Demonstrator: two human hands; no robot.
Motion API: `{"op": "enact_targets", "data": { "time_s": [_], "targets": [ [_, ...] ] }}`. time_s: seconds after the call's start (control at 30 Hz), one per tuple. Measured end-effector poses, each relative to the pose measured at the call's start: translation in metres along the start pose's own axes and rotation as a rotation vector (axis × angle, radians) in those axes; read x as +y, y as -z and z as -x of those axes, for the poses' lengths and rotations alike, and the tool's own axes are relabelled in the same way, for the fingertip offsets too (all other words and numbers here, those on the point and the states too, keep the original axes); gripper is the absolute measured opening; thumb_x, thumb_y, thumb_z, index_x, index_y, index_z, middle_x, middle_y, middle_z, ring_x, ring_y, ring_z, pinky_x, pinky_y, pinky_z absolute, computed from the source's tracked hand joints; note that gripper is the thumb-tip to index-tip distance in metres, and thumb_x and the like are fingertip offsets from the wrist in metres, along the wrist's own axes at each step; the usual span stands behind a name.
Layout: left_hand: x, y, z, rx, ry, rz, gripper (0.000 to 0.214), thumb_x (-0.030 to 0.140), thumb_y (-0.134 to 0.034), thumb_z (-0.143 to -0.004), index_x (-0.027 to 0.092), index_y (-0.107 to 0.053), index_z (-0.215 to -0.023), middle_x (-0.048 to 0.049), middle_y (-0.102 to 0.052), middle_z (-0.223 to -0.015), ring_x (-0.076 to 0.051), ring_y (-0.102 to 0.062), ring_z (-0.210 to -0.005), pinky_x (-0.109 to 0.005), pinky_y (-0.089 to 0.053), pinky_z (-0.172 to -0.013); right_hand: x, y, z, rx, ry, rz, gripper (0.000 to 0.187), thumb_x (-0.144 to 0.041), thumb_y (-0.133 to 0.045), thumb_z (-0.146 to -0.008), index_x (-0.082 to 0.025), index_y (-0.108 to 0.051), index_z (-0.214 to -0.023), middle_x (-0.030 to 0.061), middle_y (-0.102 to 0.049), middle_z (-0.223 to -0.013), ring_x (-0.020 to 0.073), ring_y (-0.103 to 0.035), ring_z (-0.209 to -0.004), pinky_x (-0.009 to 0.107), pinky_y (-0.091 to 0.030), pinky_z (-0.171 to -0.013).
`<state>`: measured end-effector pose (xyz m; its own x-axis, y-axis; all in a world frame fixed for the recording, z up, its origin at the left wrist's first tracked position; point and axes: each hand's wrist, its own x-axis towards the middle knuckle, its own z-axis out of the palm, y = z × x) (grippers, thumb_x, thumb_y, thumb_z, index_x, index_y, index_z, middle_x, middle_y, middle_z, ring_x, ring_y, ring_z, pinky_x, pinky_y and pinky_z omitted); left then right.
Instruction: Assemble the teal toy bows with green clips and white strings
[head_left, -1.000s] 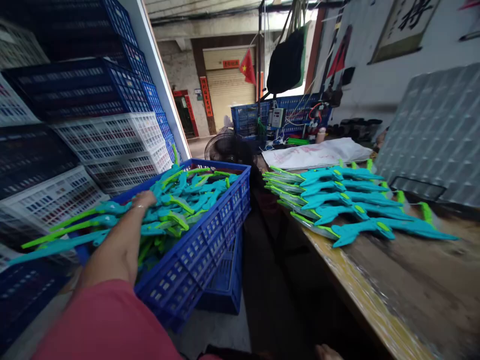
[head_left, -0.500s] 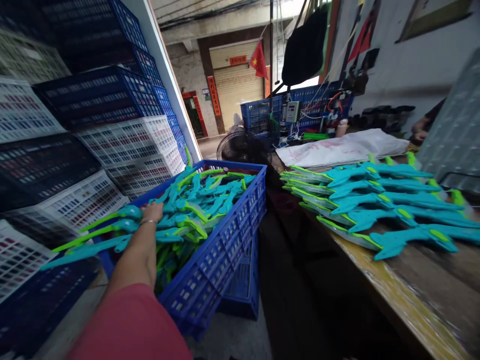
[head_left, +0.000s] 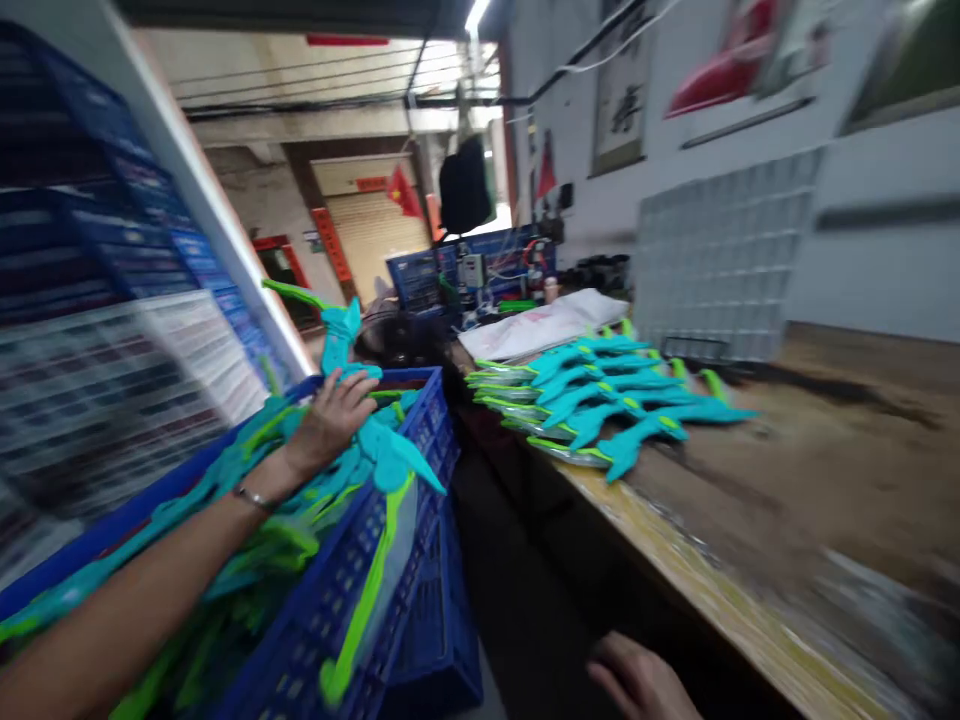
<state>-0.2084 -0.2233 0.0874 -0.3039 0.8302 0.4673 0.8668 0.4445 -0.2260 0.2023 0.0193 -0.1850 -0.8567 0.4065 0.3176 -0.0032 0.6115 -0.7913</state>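
Note:
My left hand (head_left: 334,420) is closed around the grip of a bow-shaped plastic piece (head_left: 394,460), teal in the middle with green, partly clear arms. This piece is raised over the blue crate (head_left: 431,425), one arm pointing up and away, the other hanging outside the crate's near side. More pieces of the same kind (head_left: 255,430) fill the crate in a tangled heap. At the bottom edge, beside the table, my right hand (head_left: 649,680) is partly in view and blurred, its thumb apart from the fingers, with nothing visible in it.
Several matching bow-shaped pieces (head_left: 592,395) lie in an overlapping row on the table (head_left: 720,560), whose yellow edge faces me. Beyond them is a white sheet (head_left: 551,320). Stacked crates (head_left: 150,350) stand left; another blue crate (head_left: 435,620) sits below the full one.
My left hand has risen from the heap and moved right, bringing up one bow-shaped piece. The view has turned right, and my right hand has come in at the bottom.

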Motion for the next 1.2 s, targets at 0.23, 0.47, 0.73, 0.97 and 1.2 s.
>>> {"op": "enact_targets", "data": {
  "time_s": [0.23, 0.47, 0.73, 0.97, 1.2],
  "targets": [
    [0.230, -0.037, -0.041, 0.163, -1.180, 0.539, 0.024, 0.004, -0.056, -0.092, 0.022, -0.065, -0.106, -0.0155, -0.063, -0.142, -0.033, -0.040, -0.147, -0.063, -0.036, -0.118, -0.050, 0.061, -0.019, 0.463, -0.314, -0.995, 0.061, -0.061, -0.078, -0.078, -0.018, -0.065, -0.119, 0.0128, -0.072, -0.114, 0.0222, -0.071, -0.096, 0.030, -0.057, -0.073],
    [0.366, -0.083, -0.068, 0.319, -1.589, 0.769, 0.024, -0.001, -0.057, -0.090, 0.014, -0.061, -0.109, -0.0209, -0.063, -0.140, -0.038, -0.041, -0.145, -0.066, -0.039, -0.115, -0.028, 0.130, 0.025, 0.744, -0.276, -1.116, 0.081, -0.082, -0.074, -0.065, -0.019, -0.062, -0.115, 0.0152, -0.068, -0.124, 0.0253, -0.069, -0.108, 0.033, -0.058, -0.080],
    [0.403, -0.109, -0.066, 0.418, -1.482, 0.748, 0.030, -0.003, -0.054, -0.092, 0.019, -0.068, -0.107, -0.0111, -0.064, -0.142, -0.030, -0.040, -0.148, -0.067, -0.011, -0.125, -0.029, 0.153, 0.029, 0.694, -0.330, -0.875, 0.059, -0.050, -0.092, -0.059, -0.018, -0.070, -0.103, 0.0033, -0.073, -0.098, 0.0161, -0.066, -0.086, 0.026, -0.051, -0.076],
    [0.425, -0.139, -0.037, -0.122, -0.169, 1.709, 0.053, 0.031, -0.070, -0.091, 0.030, -0.055, -0.142, -0.0108, -0.053, -0.152, -0.036, -0.045, -0.144, -0.057, -0.043, -0.114, -0.016, 0.150, 0.015, 0.539, -0.356, -0.588, 0.057, -0.064, -0.082, -0.068, -0.016, -0.070, -0.096, -0.0001, -0.068, -0.085, 0.0153, -0.061, -0.074, 0.028, -0.051, -0.071],
    [0.444, -0.124, -0.033, -0.949, 0.570, 2.193, 0.050, 0.046, -0.089, -0.066, 0.012, -0.076, -0.100, -0.0148, -0.079, -0.103, -0.034, -0.074, -0.088, -0.039, -0.065, -0.064, -0.030, 0.171, 0.017, 0.447, -0.361, 0.094, 0.025, -0.040, -0.083, -0.080, -0.021, -0.075, -0.094, 0.0013, -0.070, -0.096, 0.0166, -0.064, -0.094, 0.026, -0.048, -0.088]
  ]
}}
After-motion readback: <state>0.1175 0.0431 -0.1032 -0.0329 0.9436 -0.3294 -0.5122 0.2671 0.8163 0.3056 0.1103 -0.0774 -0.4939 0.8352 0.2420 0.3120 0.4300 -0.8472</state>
